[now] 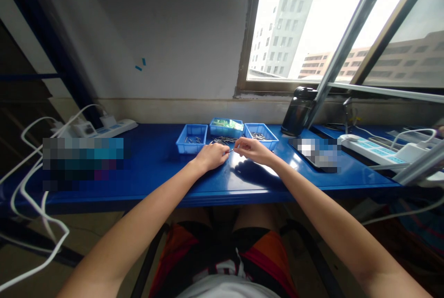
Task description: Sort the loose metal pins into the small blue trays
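Note:
My left hand [211, 156] is closed, its fingertips pinched together above the blue table. Just to its right, my right hand [252, 151] is also closed in a pinch, turned toward the left one. Between the fingertips shows a small thin metal piece [231, 151], too small to name exactly; both hands seem to grip it. Behind the hands lies a pile of thin dark metal pieces [225, 140]. A left blue bin [190, 148] holds a few such pieces, and a right blue bin [274, 144] holds more. The back blue bin [215, 130] has a green shiny packet [227, 125] in it.
On the blue table [156, 175], a black bottle [298, 112] stands at the back right, near a partly blurred phone-like dark slab [324, 164]. Power strips [374, 151] with white cables lie at both sides. A blurred-out patch [83, 164] covers items at left.

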The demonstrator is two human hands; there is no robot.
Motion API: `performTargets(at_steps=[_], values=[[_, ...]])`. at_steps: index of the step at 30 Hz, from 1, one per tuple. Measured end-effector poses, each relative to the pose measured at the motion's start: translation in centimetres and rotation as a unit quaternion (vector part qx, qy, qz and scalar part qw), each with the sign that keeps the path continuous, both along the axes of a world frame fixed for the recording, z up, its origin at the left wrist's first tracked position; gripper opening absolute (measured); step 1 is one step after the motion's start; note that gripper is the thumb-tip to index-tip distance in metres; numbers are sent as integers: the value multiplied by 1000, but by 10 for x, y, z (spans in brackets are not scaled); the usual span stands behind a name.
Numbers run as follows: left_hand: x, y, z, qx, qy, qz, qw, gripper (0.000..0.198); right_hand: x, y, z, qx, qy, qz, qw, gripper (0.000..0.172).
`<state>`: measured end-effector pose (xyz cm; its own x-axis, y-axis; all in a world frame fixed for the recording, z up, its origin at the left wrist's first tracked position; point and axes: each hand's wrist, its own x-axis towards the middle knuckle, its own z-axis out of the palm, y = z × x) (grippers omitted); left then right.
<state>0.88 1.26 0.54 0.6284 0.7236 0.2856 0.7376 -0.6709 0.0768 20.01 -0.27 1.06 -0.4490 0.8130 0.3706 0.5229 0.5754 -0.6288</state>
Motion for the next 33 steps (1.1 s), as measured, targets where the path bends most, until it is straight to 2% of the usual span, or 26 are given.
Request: performTargets(at_steps=[8, 11, 15, 19, 24, 33], values=[[0, -4, 5, 24, -26, 23, 999, 23, 8, 13, -10, 91, -49, -68, 992, 16], [1, -5, 7, 37, -56, 12, 998, 23, 9, 14, -12, 89, -88, -78, 989, 15], [3, -5, 7, 32, -88, -35, 995, 22, 7, 12, -14, 77, -123, -60, 988, 16], [4, -5, 6, 21, -85, -71, 994, 23, 6, 10, -14, 80, -139, -44, 986, 15], [4, -5, 6, 24, -72, -66, 995, 24, 6, 10, -14, 73, -156, -37, 984, 14], [3, -6, 7, 31, -64, -25, 997, 21, 9, 13, -13, 63, -163, -70, 982, 10]])
